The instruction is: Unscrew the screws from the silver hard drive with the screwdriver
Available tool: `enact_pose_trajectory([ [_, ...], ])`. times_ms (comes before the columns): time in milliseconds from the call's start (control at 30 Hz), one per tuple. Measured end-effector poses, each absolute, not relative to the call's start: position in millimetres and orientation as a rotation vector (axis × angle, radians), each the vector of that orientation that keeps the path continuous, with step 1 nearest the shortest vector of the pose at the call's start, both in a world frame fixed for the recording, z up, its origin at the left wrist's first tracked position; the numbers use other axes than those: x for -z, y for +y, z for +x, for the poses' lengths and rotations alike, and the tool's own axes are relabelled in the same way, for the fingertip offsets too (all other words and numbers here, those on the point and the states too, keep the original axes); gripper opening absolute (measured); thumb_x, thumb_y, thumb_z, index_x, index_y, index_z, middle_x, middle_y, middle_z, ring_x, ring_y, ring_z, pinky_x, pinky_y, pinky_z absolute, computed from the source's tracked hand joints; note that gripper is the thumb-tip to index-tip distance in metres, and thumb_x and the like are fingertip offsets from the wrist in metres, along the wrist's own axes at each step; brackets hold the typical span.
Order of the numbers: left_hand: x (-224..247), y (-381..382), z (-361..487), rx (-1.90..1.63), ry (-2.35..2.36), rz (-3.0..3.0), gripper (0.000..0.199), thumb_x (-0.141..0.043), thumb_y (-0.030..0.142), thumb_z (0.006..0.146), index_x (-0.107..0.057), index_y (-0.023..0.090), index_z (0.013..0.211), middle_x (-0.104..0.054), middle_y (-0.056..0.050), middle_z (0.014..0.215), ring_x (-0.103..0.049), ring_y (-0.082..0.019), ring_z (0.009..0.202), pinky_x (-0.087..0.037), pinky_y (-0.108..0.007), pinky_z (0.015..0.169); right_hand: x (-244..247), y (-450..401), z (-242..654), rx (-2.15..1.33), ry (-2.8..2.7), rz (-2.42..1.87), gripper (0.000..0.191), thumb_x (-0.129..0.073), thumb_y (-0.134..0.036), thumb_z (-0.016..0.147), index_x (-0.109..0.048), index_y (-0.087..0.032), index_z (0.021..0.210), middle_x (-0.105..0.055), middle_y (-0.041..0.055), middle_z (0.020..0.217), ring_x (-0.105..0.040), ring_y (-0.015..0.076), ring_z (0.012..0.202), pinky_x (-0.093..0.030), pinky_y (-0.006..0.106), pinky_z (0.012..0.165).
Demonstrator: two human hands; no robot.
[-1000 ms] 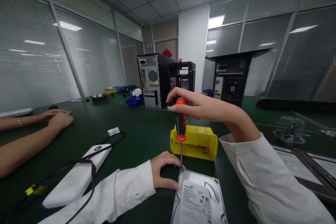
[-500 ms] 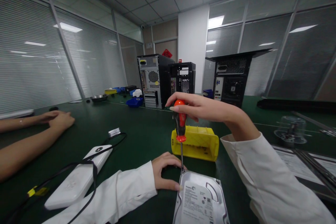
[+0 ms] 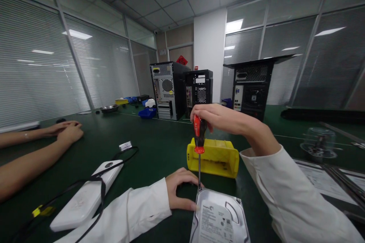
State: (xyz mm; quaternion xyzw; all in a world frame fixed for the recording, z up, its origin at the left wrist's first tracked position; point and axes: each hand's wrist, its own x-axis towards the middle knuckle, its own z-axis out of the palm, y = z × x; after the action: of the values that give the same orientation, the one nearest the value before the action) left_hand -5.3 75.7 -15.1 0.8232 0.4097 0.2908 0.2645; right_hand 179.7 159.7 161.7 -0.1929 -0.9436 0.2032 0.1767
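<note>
Hard drive (image 3: 218,218): lies flat on the green table (image 3: 142,133), long axis pointing away from the body, right of the left hand (image 3: 178,190) and below the right hand (image 3: 218,117). Nearer: left, thumb and fingers parted at the far-left corner. Right fingers gathered round the screwdriver (image 3: 199,136), shaft upright, tip at that corner.

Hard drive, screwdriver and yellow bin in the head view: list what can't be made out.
All in the head view:
- Screwdriver tip: too small to tell what it meets.
- Handle top: covered by the right hand.
- Hard drive, near end: cut off by the bottom edge.
- Label fine print: blurred, too small.
- Yellow bin contents: too dark, small.
</note>
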Motion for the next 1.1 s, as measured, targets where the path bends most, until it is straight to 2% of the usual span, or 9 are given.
enact_pose_trajectory([
  [167,14.0,74.6,-4.9,-0.795,1.117,2.217,0.050,-0.073,0.046,0.063,-0.065,0.020,0.105,-0.065,-0.008,0.106,-0.055,-0.024,0.097,-0.041,-0.035,0.086,-163.8,157.3,180.1,-0.654,-2.676,-0.495,0.037,-0.030,-0.044,0.089,-0.050,-0.019,0.107,-0.059,0.0036,0.092,-0.056,0.0089,0.070,-0.048,0.019,0.057],
  [267,12.4,74.3,-5.3,-0.772,1.114,2.210,0.053,-0.073,0.049,0.062,-0.064,0.020,0.106,-0.065,-0.008,0.107,-0.055,-0.024,0.097,-0.041,-0.035,0.086,-163.4,157.0,180.3,-0.648,-2.657,-0.505,0.037,-0.034,-0.044,0.088,-0.042,-0.025,0.118,-0.059,0.0027,0.093,-0.057,0.0082,0.066,-0.048,0.020,0.055],
  [333,12.0,74.8,-5.8,-0.758,1.119,2.207,0.056,-0.074,0.050,0.060,-0.064,0.020,0.106,-0.065,-0.008,0.106,-0.055,-0.025,0.097,-0.041,-0.036,0.085,-162.9,157.6,180.2,-0.608,-2.666,-0.524,0.037,-0.035,-0.047,0.087,-0.043,-0.024,0.114,-0.059,0.0024,0.089,-0.056,0.0075,0.061,-0.048,0.020,0.054],
  [400,12.3,75.4,-6.4,-0.751,1.122,2.210,0.058,-0.075,0.051,0.058,-0.064,0.021,0.106,-0.065,-0.008,0.106,-0.055,-0.025,0.096,-0.041,-0.036,0.085,-162.8,158.1,180.4,-0.578,-2.679,-0.541,0.039,-0.036,-0.051,0.085,-0.049,-0.018,0.101,-0.059,0.0037,0.087,-0.055,0.0073,0.060,-0.047,0.020,0.054],
  [500,13.7,76.0,-6.7,-0.749,1.121,2.226,0.056,-0.074,0.050,0.060,-0.064,0.021,0.106,-0.065,-0.008,0.106,-0.055,-0.024,0.096,-0.040,-0.036,0.086,-163.5,157.5,181.5,-0.571,-2.687,-0.544,0.046,-0.035,-0.056,0.083,-0.053,-0.013,0.087,-0.059,0.0051,0.085,-0.055,0.0090,0.066,-0.047,0.019,0.055],
  [633,15.4,75.6,-6.2,-0.781,1.111,2.238,0.052,-0.073,0.047,0.063,-0.064,0.019,0.106,-0.065,-0.008,0.104,-0.055,-0.024,0.095,-0.040,-0.035,0.085,-164.9,153.6,183.3,-0.625,-2.695,-0.459,0.039,-0.028,-0.044,0.089,-0.054,-0.017,0.099,-0.058,0.0043,0.093,-0.056,0.0102,0.077,-0.048,0.019,0.059],
  [767,14.5,74.3,-4.7,-0.804,1.098,2.250,0.051,-0.073,0.046,0.063,-0.064,0.018,0.104,-0.066,-0.009,0.103,-0.056,-0.024,0.095,-0.040,-0.035,0.085,-166.4,148.7,182.2,-0.663,-2.700,-0.371,0.036,-0.037,-0.044,0.087,-0.046,-0.022,0.114,-0.055,0.0031,0.098,-0.055,0.0072,0.070,-0.049,0.019,0.056],
  [933,11.2,73.4,-4.0,-0.792,1.099,2.232,0.051,-0.073,0.047,0.063,-0.064,0.019,0.105,-0.065,-0.009,0.105,-0.056,-0.024,0.097,-0.040,-0.035,0.086,-167.3,148.6,180.6,-0.623,-2.704,-0.310,0.040,-0.043,-0.052,0.082,-0.052,-0.016,0.096,-0.056,0.0040,0.087,-0.055,0.0089,0.070,-0.048,0.018,0.052],
  [1100,11.8,74.2,-5.6,-0.774,1.116,2.223,0.052,-0.073,0.047,0.062,-0.064,0.019,0.105,-0.065,-0.009,0.105,-0.055,-0.024,0.098,-0.041,-0.036,0.087,-167.1,153.6,185.3,-0.658,-2.715,-0.412,0.036,-0.041,-0.046,0.084,-0.053,-0.016,0.098,-0.057,0.0044,0.090,-0.056,0.0089,0.070,-0.050,0.021,0.058],
])
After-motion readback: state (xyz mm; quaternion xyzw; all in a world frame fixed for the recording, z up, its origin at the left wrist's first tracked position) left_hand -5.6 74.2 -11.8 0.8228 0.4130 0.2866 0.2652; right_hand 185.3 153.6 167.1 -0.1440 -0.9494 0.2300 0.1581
